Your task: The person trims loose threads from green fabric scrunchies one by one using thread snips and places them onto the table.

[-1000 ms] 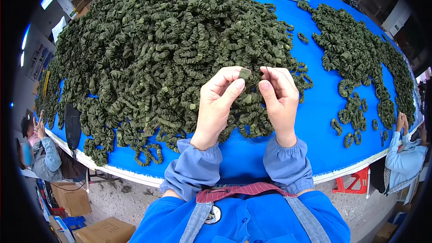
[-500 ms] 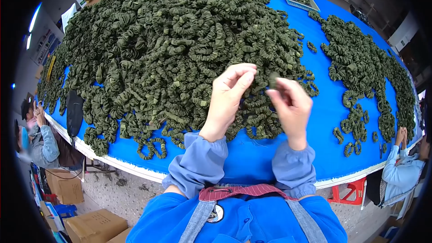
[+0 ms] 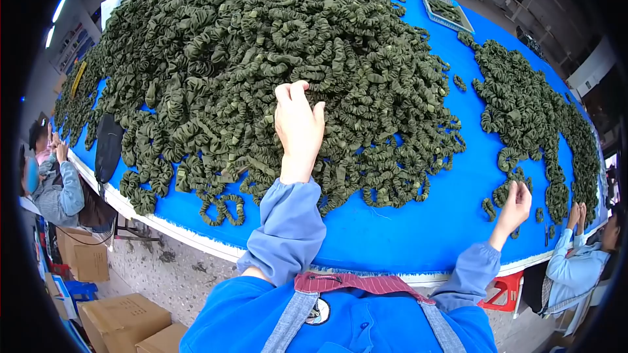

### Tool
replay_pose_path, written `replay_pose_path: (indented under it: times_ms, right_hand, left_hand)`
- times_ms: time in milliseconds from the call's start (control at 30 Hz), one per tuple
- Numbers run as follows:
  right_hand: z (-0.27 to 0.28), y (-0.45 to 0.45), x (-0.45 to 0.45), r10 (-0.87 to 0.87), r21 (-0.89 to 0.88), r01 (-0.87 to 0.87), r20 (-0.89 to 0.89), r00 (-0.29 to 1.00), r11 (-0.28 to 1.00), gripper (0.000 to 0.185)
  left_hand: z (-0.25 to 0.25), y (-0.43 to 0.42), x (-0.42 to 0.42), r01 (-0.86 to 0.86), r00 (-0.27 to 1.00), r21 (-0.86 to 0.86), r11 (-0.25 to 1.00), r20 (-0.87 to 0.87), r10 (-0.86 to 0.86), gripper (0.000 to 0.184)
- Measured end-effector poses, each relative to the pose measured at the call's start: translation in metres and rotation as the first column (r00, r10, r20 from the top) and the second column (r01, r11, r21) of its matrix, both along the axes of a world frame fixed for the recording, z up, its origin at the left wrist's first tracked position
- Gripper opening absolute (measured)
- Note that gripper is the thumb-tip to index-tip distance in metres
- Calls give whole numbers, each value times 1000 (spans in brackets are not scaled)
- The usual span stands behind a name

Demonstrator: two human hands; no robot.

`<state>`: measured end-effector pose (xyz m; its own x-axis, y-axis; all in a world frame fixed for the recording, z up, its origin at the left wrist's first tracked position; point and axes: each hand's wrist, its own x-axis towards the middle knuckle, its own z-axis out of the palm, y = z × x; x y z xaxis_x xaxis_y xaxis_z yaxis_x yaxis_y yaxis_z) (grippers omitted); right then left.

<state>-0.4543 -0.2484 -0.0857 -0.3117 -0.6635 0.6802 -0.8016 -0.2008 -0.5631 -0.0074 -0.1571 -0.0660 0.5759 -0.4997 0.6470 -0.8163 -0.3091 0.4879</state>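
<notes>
A large heap of dark green gathered fabric scrunchies (image 3: 288, 33) covers the middle of the table. My left hand (image 3: 299, 132) is over the heap's front slope, its thumb apart from the curled fingers and nothing visible in it. Far to the right, my right hand (image 3: 513, 210) is beside a smaller group of scrunchies (image 3: 517, 91), close to a few loose ones at its near end. The fingers of that hand are drawn together; whether a scrunchie is between them is hidden.
Blue cloth (image 3: 392, 238) covers the table. At the back right stands a pale basket (image 3: 448, 12) with green pieces inside. Co-workers sit at the left (image 3: 55, 183) and right (image 3: 579, 255) edges. Cardboard boxes (image 3: 124, 320) and a red stool (image 3: 504, 293) are on the floor.
My hands were close together in front of the heap, the right with a blurred green piece. Since then the right has swung far right to the smaller group, and the left has shifted left.
</notes>
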Motion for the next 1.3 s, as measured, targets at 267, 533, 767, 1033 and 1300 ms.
replay_pose_path:
  times_ms: [267,533,767,1033,1300]
  right_hand:
    - [48,40,152,611,2,-629,236,756,778,13]
    - [66,72,254,733,-248,-928,679,39,278,44]
    - [65,72,259,480,-318,-869,870,-108,380,39]
    - [65,64,250,515,-362,-825,851,-103,433,31]
    - [64,62,247,573,-351,-822,819,-36,450,28]
  left_hand:
    - [18,18,18,242,713,-447,861,-521,-470,38]
    - [59,28,-51,167,227,-828,535,-496,-838,35]
    - [48,22,-80,148,-110,-866,478,-494,-862,34]
    - [42,20,-77,352,-119,-800,485,-552,-825,23]
    - [44,20,-68,462,-87,-725,511,-611,-787,10]
